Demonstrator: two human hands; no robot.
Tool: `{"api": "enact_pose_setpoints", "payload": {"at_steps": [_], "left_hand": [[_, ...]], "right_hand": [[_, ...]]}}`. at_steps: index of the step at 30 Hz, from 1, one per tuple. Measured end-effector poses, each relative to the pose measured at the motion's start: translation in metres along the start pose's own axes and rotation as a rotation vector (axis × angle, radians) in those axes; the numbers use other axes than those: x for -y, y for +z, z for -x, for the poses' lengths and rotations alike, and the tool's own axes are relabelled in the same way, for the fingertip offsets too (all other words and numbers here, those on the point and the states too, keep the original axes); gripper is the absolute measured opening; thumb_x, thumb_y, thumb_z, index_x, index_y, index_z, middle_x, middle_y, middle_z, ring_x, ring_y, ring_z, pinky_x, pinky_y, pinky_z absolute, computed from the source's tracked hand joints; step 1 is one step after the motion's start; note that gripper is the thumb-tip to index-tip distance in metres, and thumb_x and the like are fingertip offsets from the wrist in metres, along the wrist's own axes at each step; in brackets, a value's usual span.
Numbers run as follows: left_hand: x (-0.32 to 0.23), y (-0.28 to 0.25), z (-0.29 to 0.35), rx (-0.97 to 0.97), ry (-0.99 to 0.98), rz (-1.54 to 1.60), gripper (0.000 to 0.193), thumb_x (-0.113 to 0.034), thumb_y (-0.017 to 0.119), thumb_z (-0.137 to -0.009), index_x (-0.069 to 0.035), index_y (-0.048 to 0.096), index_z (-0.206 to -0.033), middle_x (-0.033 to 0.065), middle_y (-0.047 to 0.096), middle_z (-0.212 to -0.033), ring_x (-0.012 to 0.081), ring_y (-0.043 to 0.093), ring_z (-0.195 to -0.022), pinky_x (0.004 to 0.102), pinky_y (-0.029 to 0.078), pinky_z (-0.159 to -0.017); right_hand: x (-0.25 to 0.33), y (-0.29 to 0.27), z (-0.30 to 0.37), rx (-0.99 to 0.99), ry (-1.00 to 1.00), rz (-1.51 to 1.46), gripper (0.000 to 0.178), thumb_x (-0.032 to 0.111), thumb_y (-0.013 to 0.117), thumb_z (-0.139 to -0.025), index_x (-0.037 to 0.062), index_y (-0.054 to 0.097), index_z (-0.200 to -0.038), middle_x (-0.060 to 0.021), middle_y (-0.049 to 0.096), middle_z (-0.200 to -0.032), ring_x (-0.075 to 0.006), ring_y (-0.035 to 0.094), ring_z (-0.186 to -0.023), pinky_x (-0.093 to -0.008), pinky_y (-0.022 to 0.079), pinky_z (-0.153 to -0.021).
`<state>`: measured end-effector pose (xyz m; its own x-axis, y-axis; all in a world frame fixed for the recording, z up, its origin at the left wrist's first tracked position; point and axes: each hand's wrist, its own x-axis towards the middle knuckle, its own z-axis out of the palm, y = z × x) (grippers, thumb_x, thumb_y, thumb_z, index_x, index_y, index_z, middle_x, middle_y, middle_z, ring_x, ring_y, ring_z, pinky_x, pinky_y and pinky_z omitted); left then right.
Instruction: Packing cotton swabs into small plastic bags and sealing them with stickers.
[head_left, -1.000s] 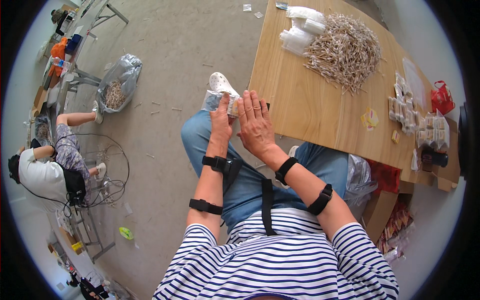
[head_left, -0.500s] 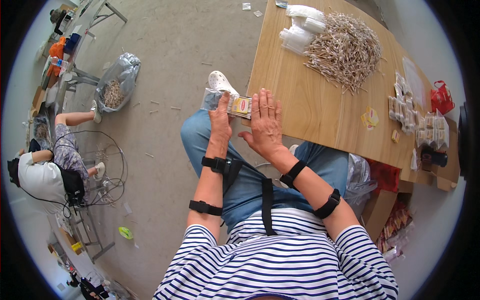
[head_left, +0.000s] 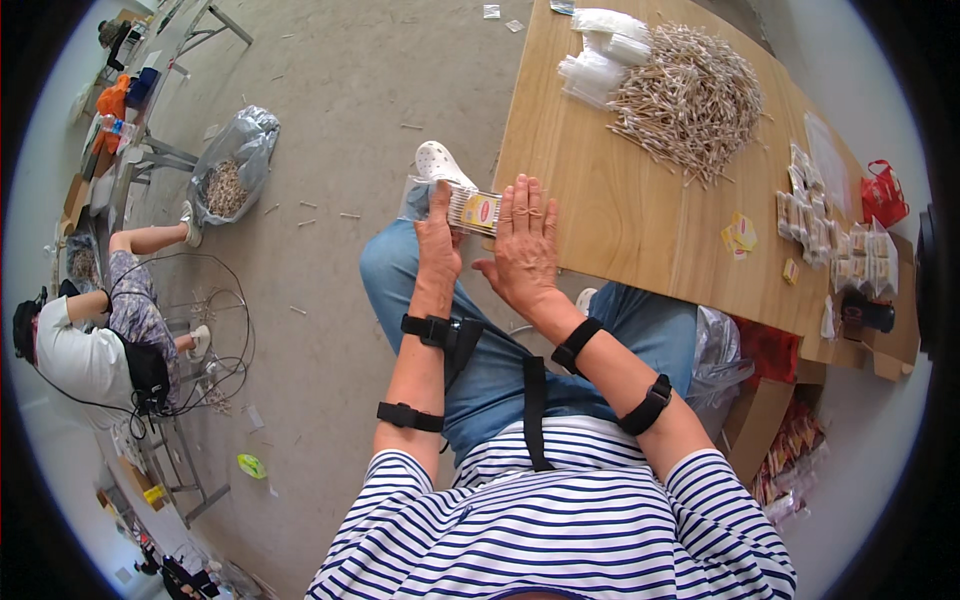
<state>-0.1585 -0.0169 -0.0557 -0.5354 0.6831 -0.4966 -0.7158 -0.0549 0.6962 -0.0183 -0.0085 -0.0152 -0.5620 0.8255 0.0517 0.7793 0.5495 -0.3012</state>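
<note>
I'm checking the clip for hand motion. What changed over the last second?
The right hand slid a little rightward along the clear packet of sticks, uncovering its yellow label. The left hand kept its grip on the packet. The stick pile and wooden table stayed put.

Wood table (head_left: 620,210) w/ stick pile (head_left: 690,100), clear bags (head_left: 600,45), small packets (head_left: 835,235).
</note>
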Motion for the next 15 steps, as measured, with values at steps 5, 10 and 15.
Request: {"api": "enact_pose_setpoints", "payload": {"at_steps": [5, 10, 15], "left_hand": [[-0.0001, 0.0002, -0.0021, -0.023, -0.059, 0.082, 0.036, -0.028, 0.075, -0.093, -0.003, 0.065, -0.118, 0.0029, 0.069, -0.108, 0.0136, 0.068, -0.092, 0.0305, 0.06, -0.075], [0.0043, 0.0018, -0.0047, -0.023, -0.009, 0.105, 0.034, -0.024, 0.073, -0.095, -0.001, 0.064, -0.118, 0.004, 0.069, -0.108, 0.0153, 0.069, -0.092, 0.032, 0.06, -0.077], [0.0054, -0.0015, -0.0061, -0.009, -0.013, 0.091, 0.036, -0.026, 0.074, -0.094, -0.001, 0.063, -0.118, 0.0065, 0.069, -0.109, 0.0184, 0.07, -0.094, 0.0348, 0.061, -0.078]], "right_hand": [[0.0011, 0.0, -0.0003, -0.003, -0.005, 0.009, 0.123, 0.046, 0.088, -0.066, -0.0107, 0.022, -0.153, -0.0273, 0.016, -0.163, -0.0416, 0.009, -0.155, -0.0552, 0.009, -0.124], [0.0032, -0.0006, -0.0009, 0.005, 0.005, 0.011, 0.122, 0.045, 0.088, -0.067, -0.0105, 0.022, -0.153, -0.0271, 0.016, -0.163, -0.0415, 0.009, -0.155, -0.0554, 0.008, -0.124], [0.0065, -0.0013, -0.0013, 0.011, 0.013, 0.022, 0.121, 0.045, 0.087, -0.067, -0.0103, 0.022, -0.154, -0.0269, 0.016, -0.164, -0.0412, 0.008, -0.155, -0.0562, 0.008, -0.124]]}}
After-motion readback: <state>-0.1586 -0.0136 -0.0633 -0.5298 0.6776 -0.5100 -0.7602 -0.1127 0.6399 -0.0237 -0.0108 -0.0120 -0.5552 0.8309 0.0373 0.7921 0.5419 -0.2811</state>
